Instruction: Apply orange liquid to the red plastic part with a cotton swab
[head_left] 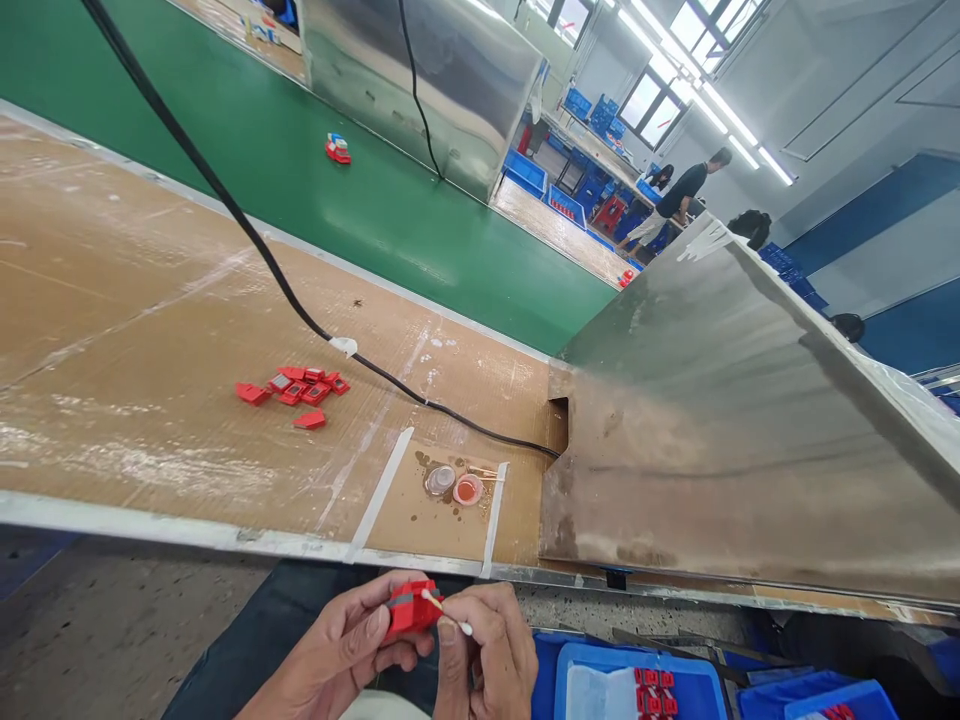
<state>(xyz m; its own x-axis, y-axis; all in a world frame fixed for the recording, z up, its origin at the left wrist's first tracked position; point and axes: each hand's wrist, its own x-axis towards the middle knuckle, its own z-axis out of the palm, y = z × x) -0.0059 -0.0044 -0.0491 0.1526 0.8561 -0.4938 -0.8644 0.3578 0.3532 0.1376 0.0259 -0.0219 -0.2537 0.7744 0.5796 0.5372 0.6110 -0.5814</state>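
Observation:
My left hand [352, 640] is closed around a small red plastic toy part [414, 606] with a grey band, held just below the table's front edge. Between the thumb and fingers of my right hand [491, 645] is a cotton swab [444, 606]. One white tip of the swab touches the red part, and the other sticks out by my right thumb. Beyond my hands, on a taped piece of cardboard, sit a small cup of reddish liquid [469, 489] and a clear lid or dish [440, 481].
Several red parts [300, 388] lie in a cluster on the cardboard-covered table [187, 330]. A black cable [262, 250] crosses it into a metal panel [735, 430] at right. A toy [338, 149] rests on the green belt [247, 130]. A blue bin [637, 655] stands below right.

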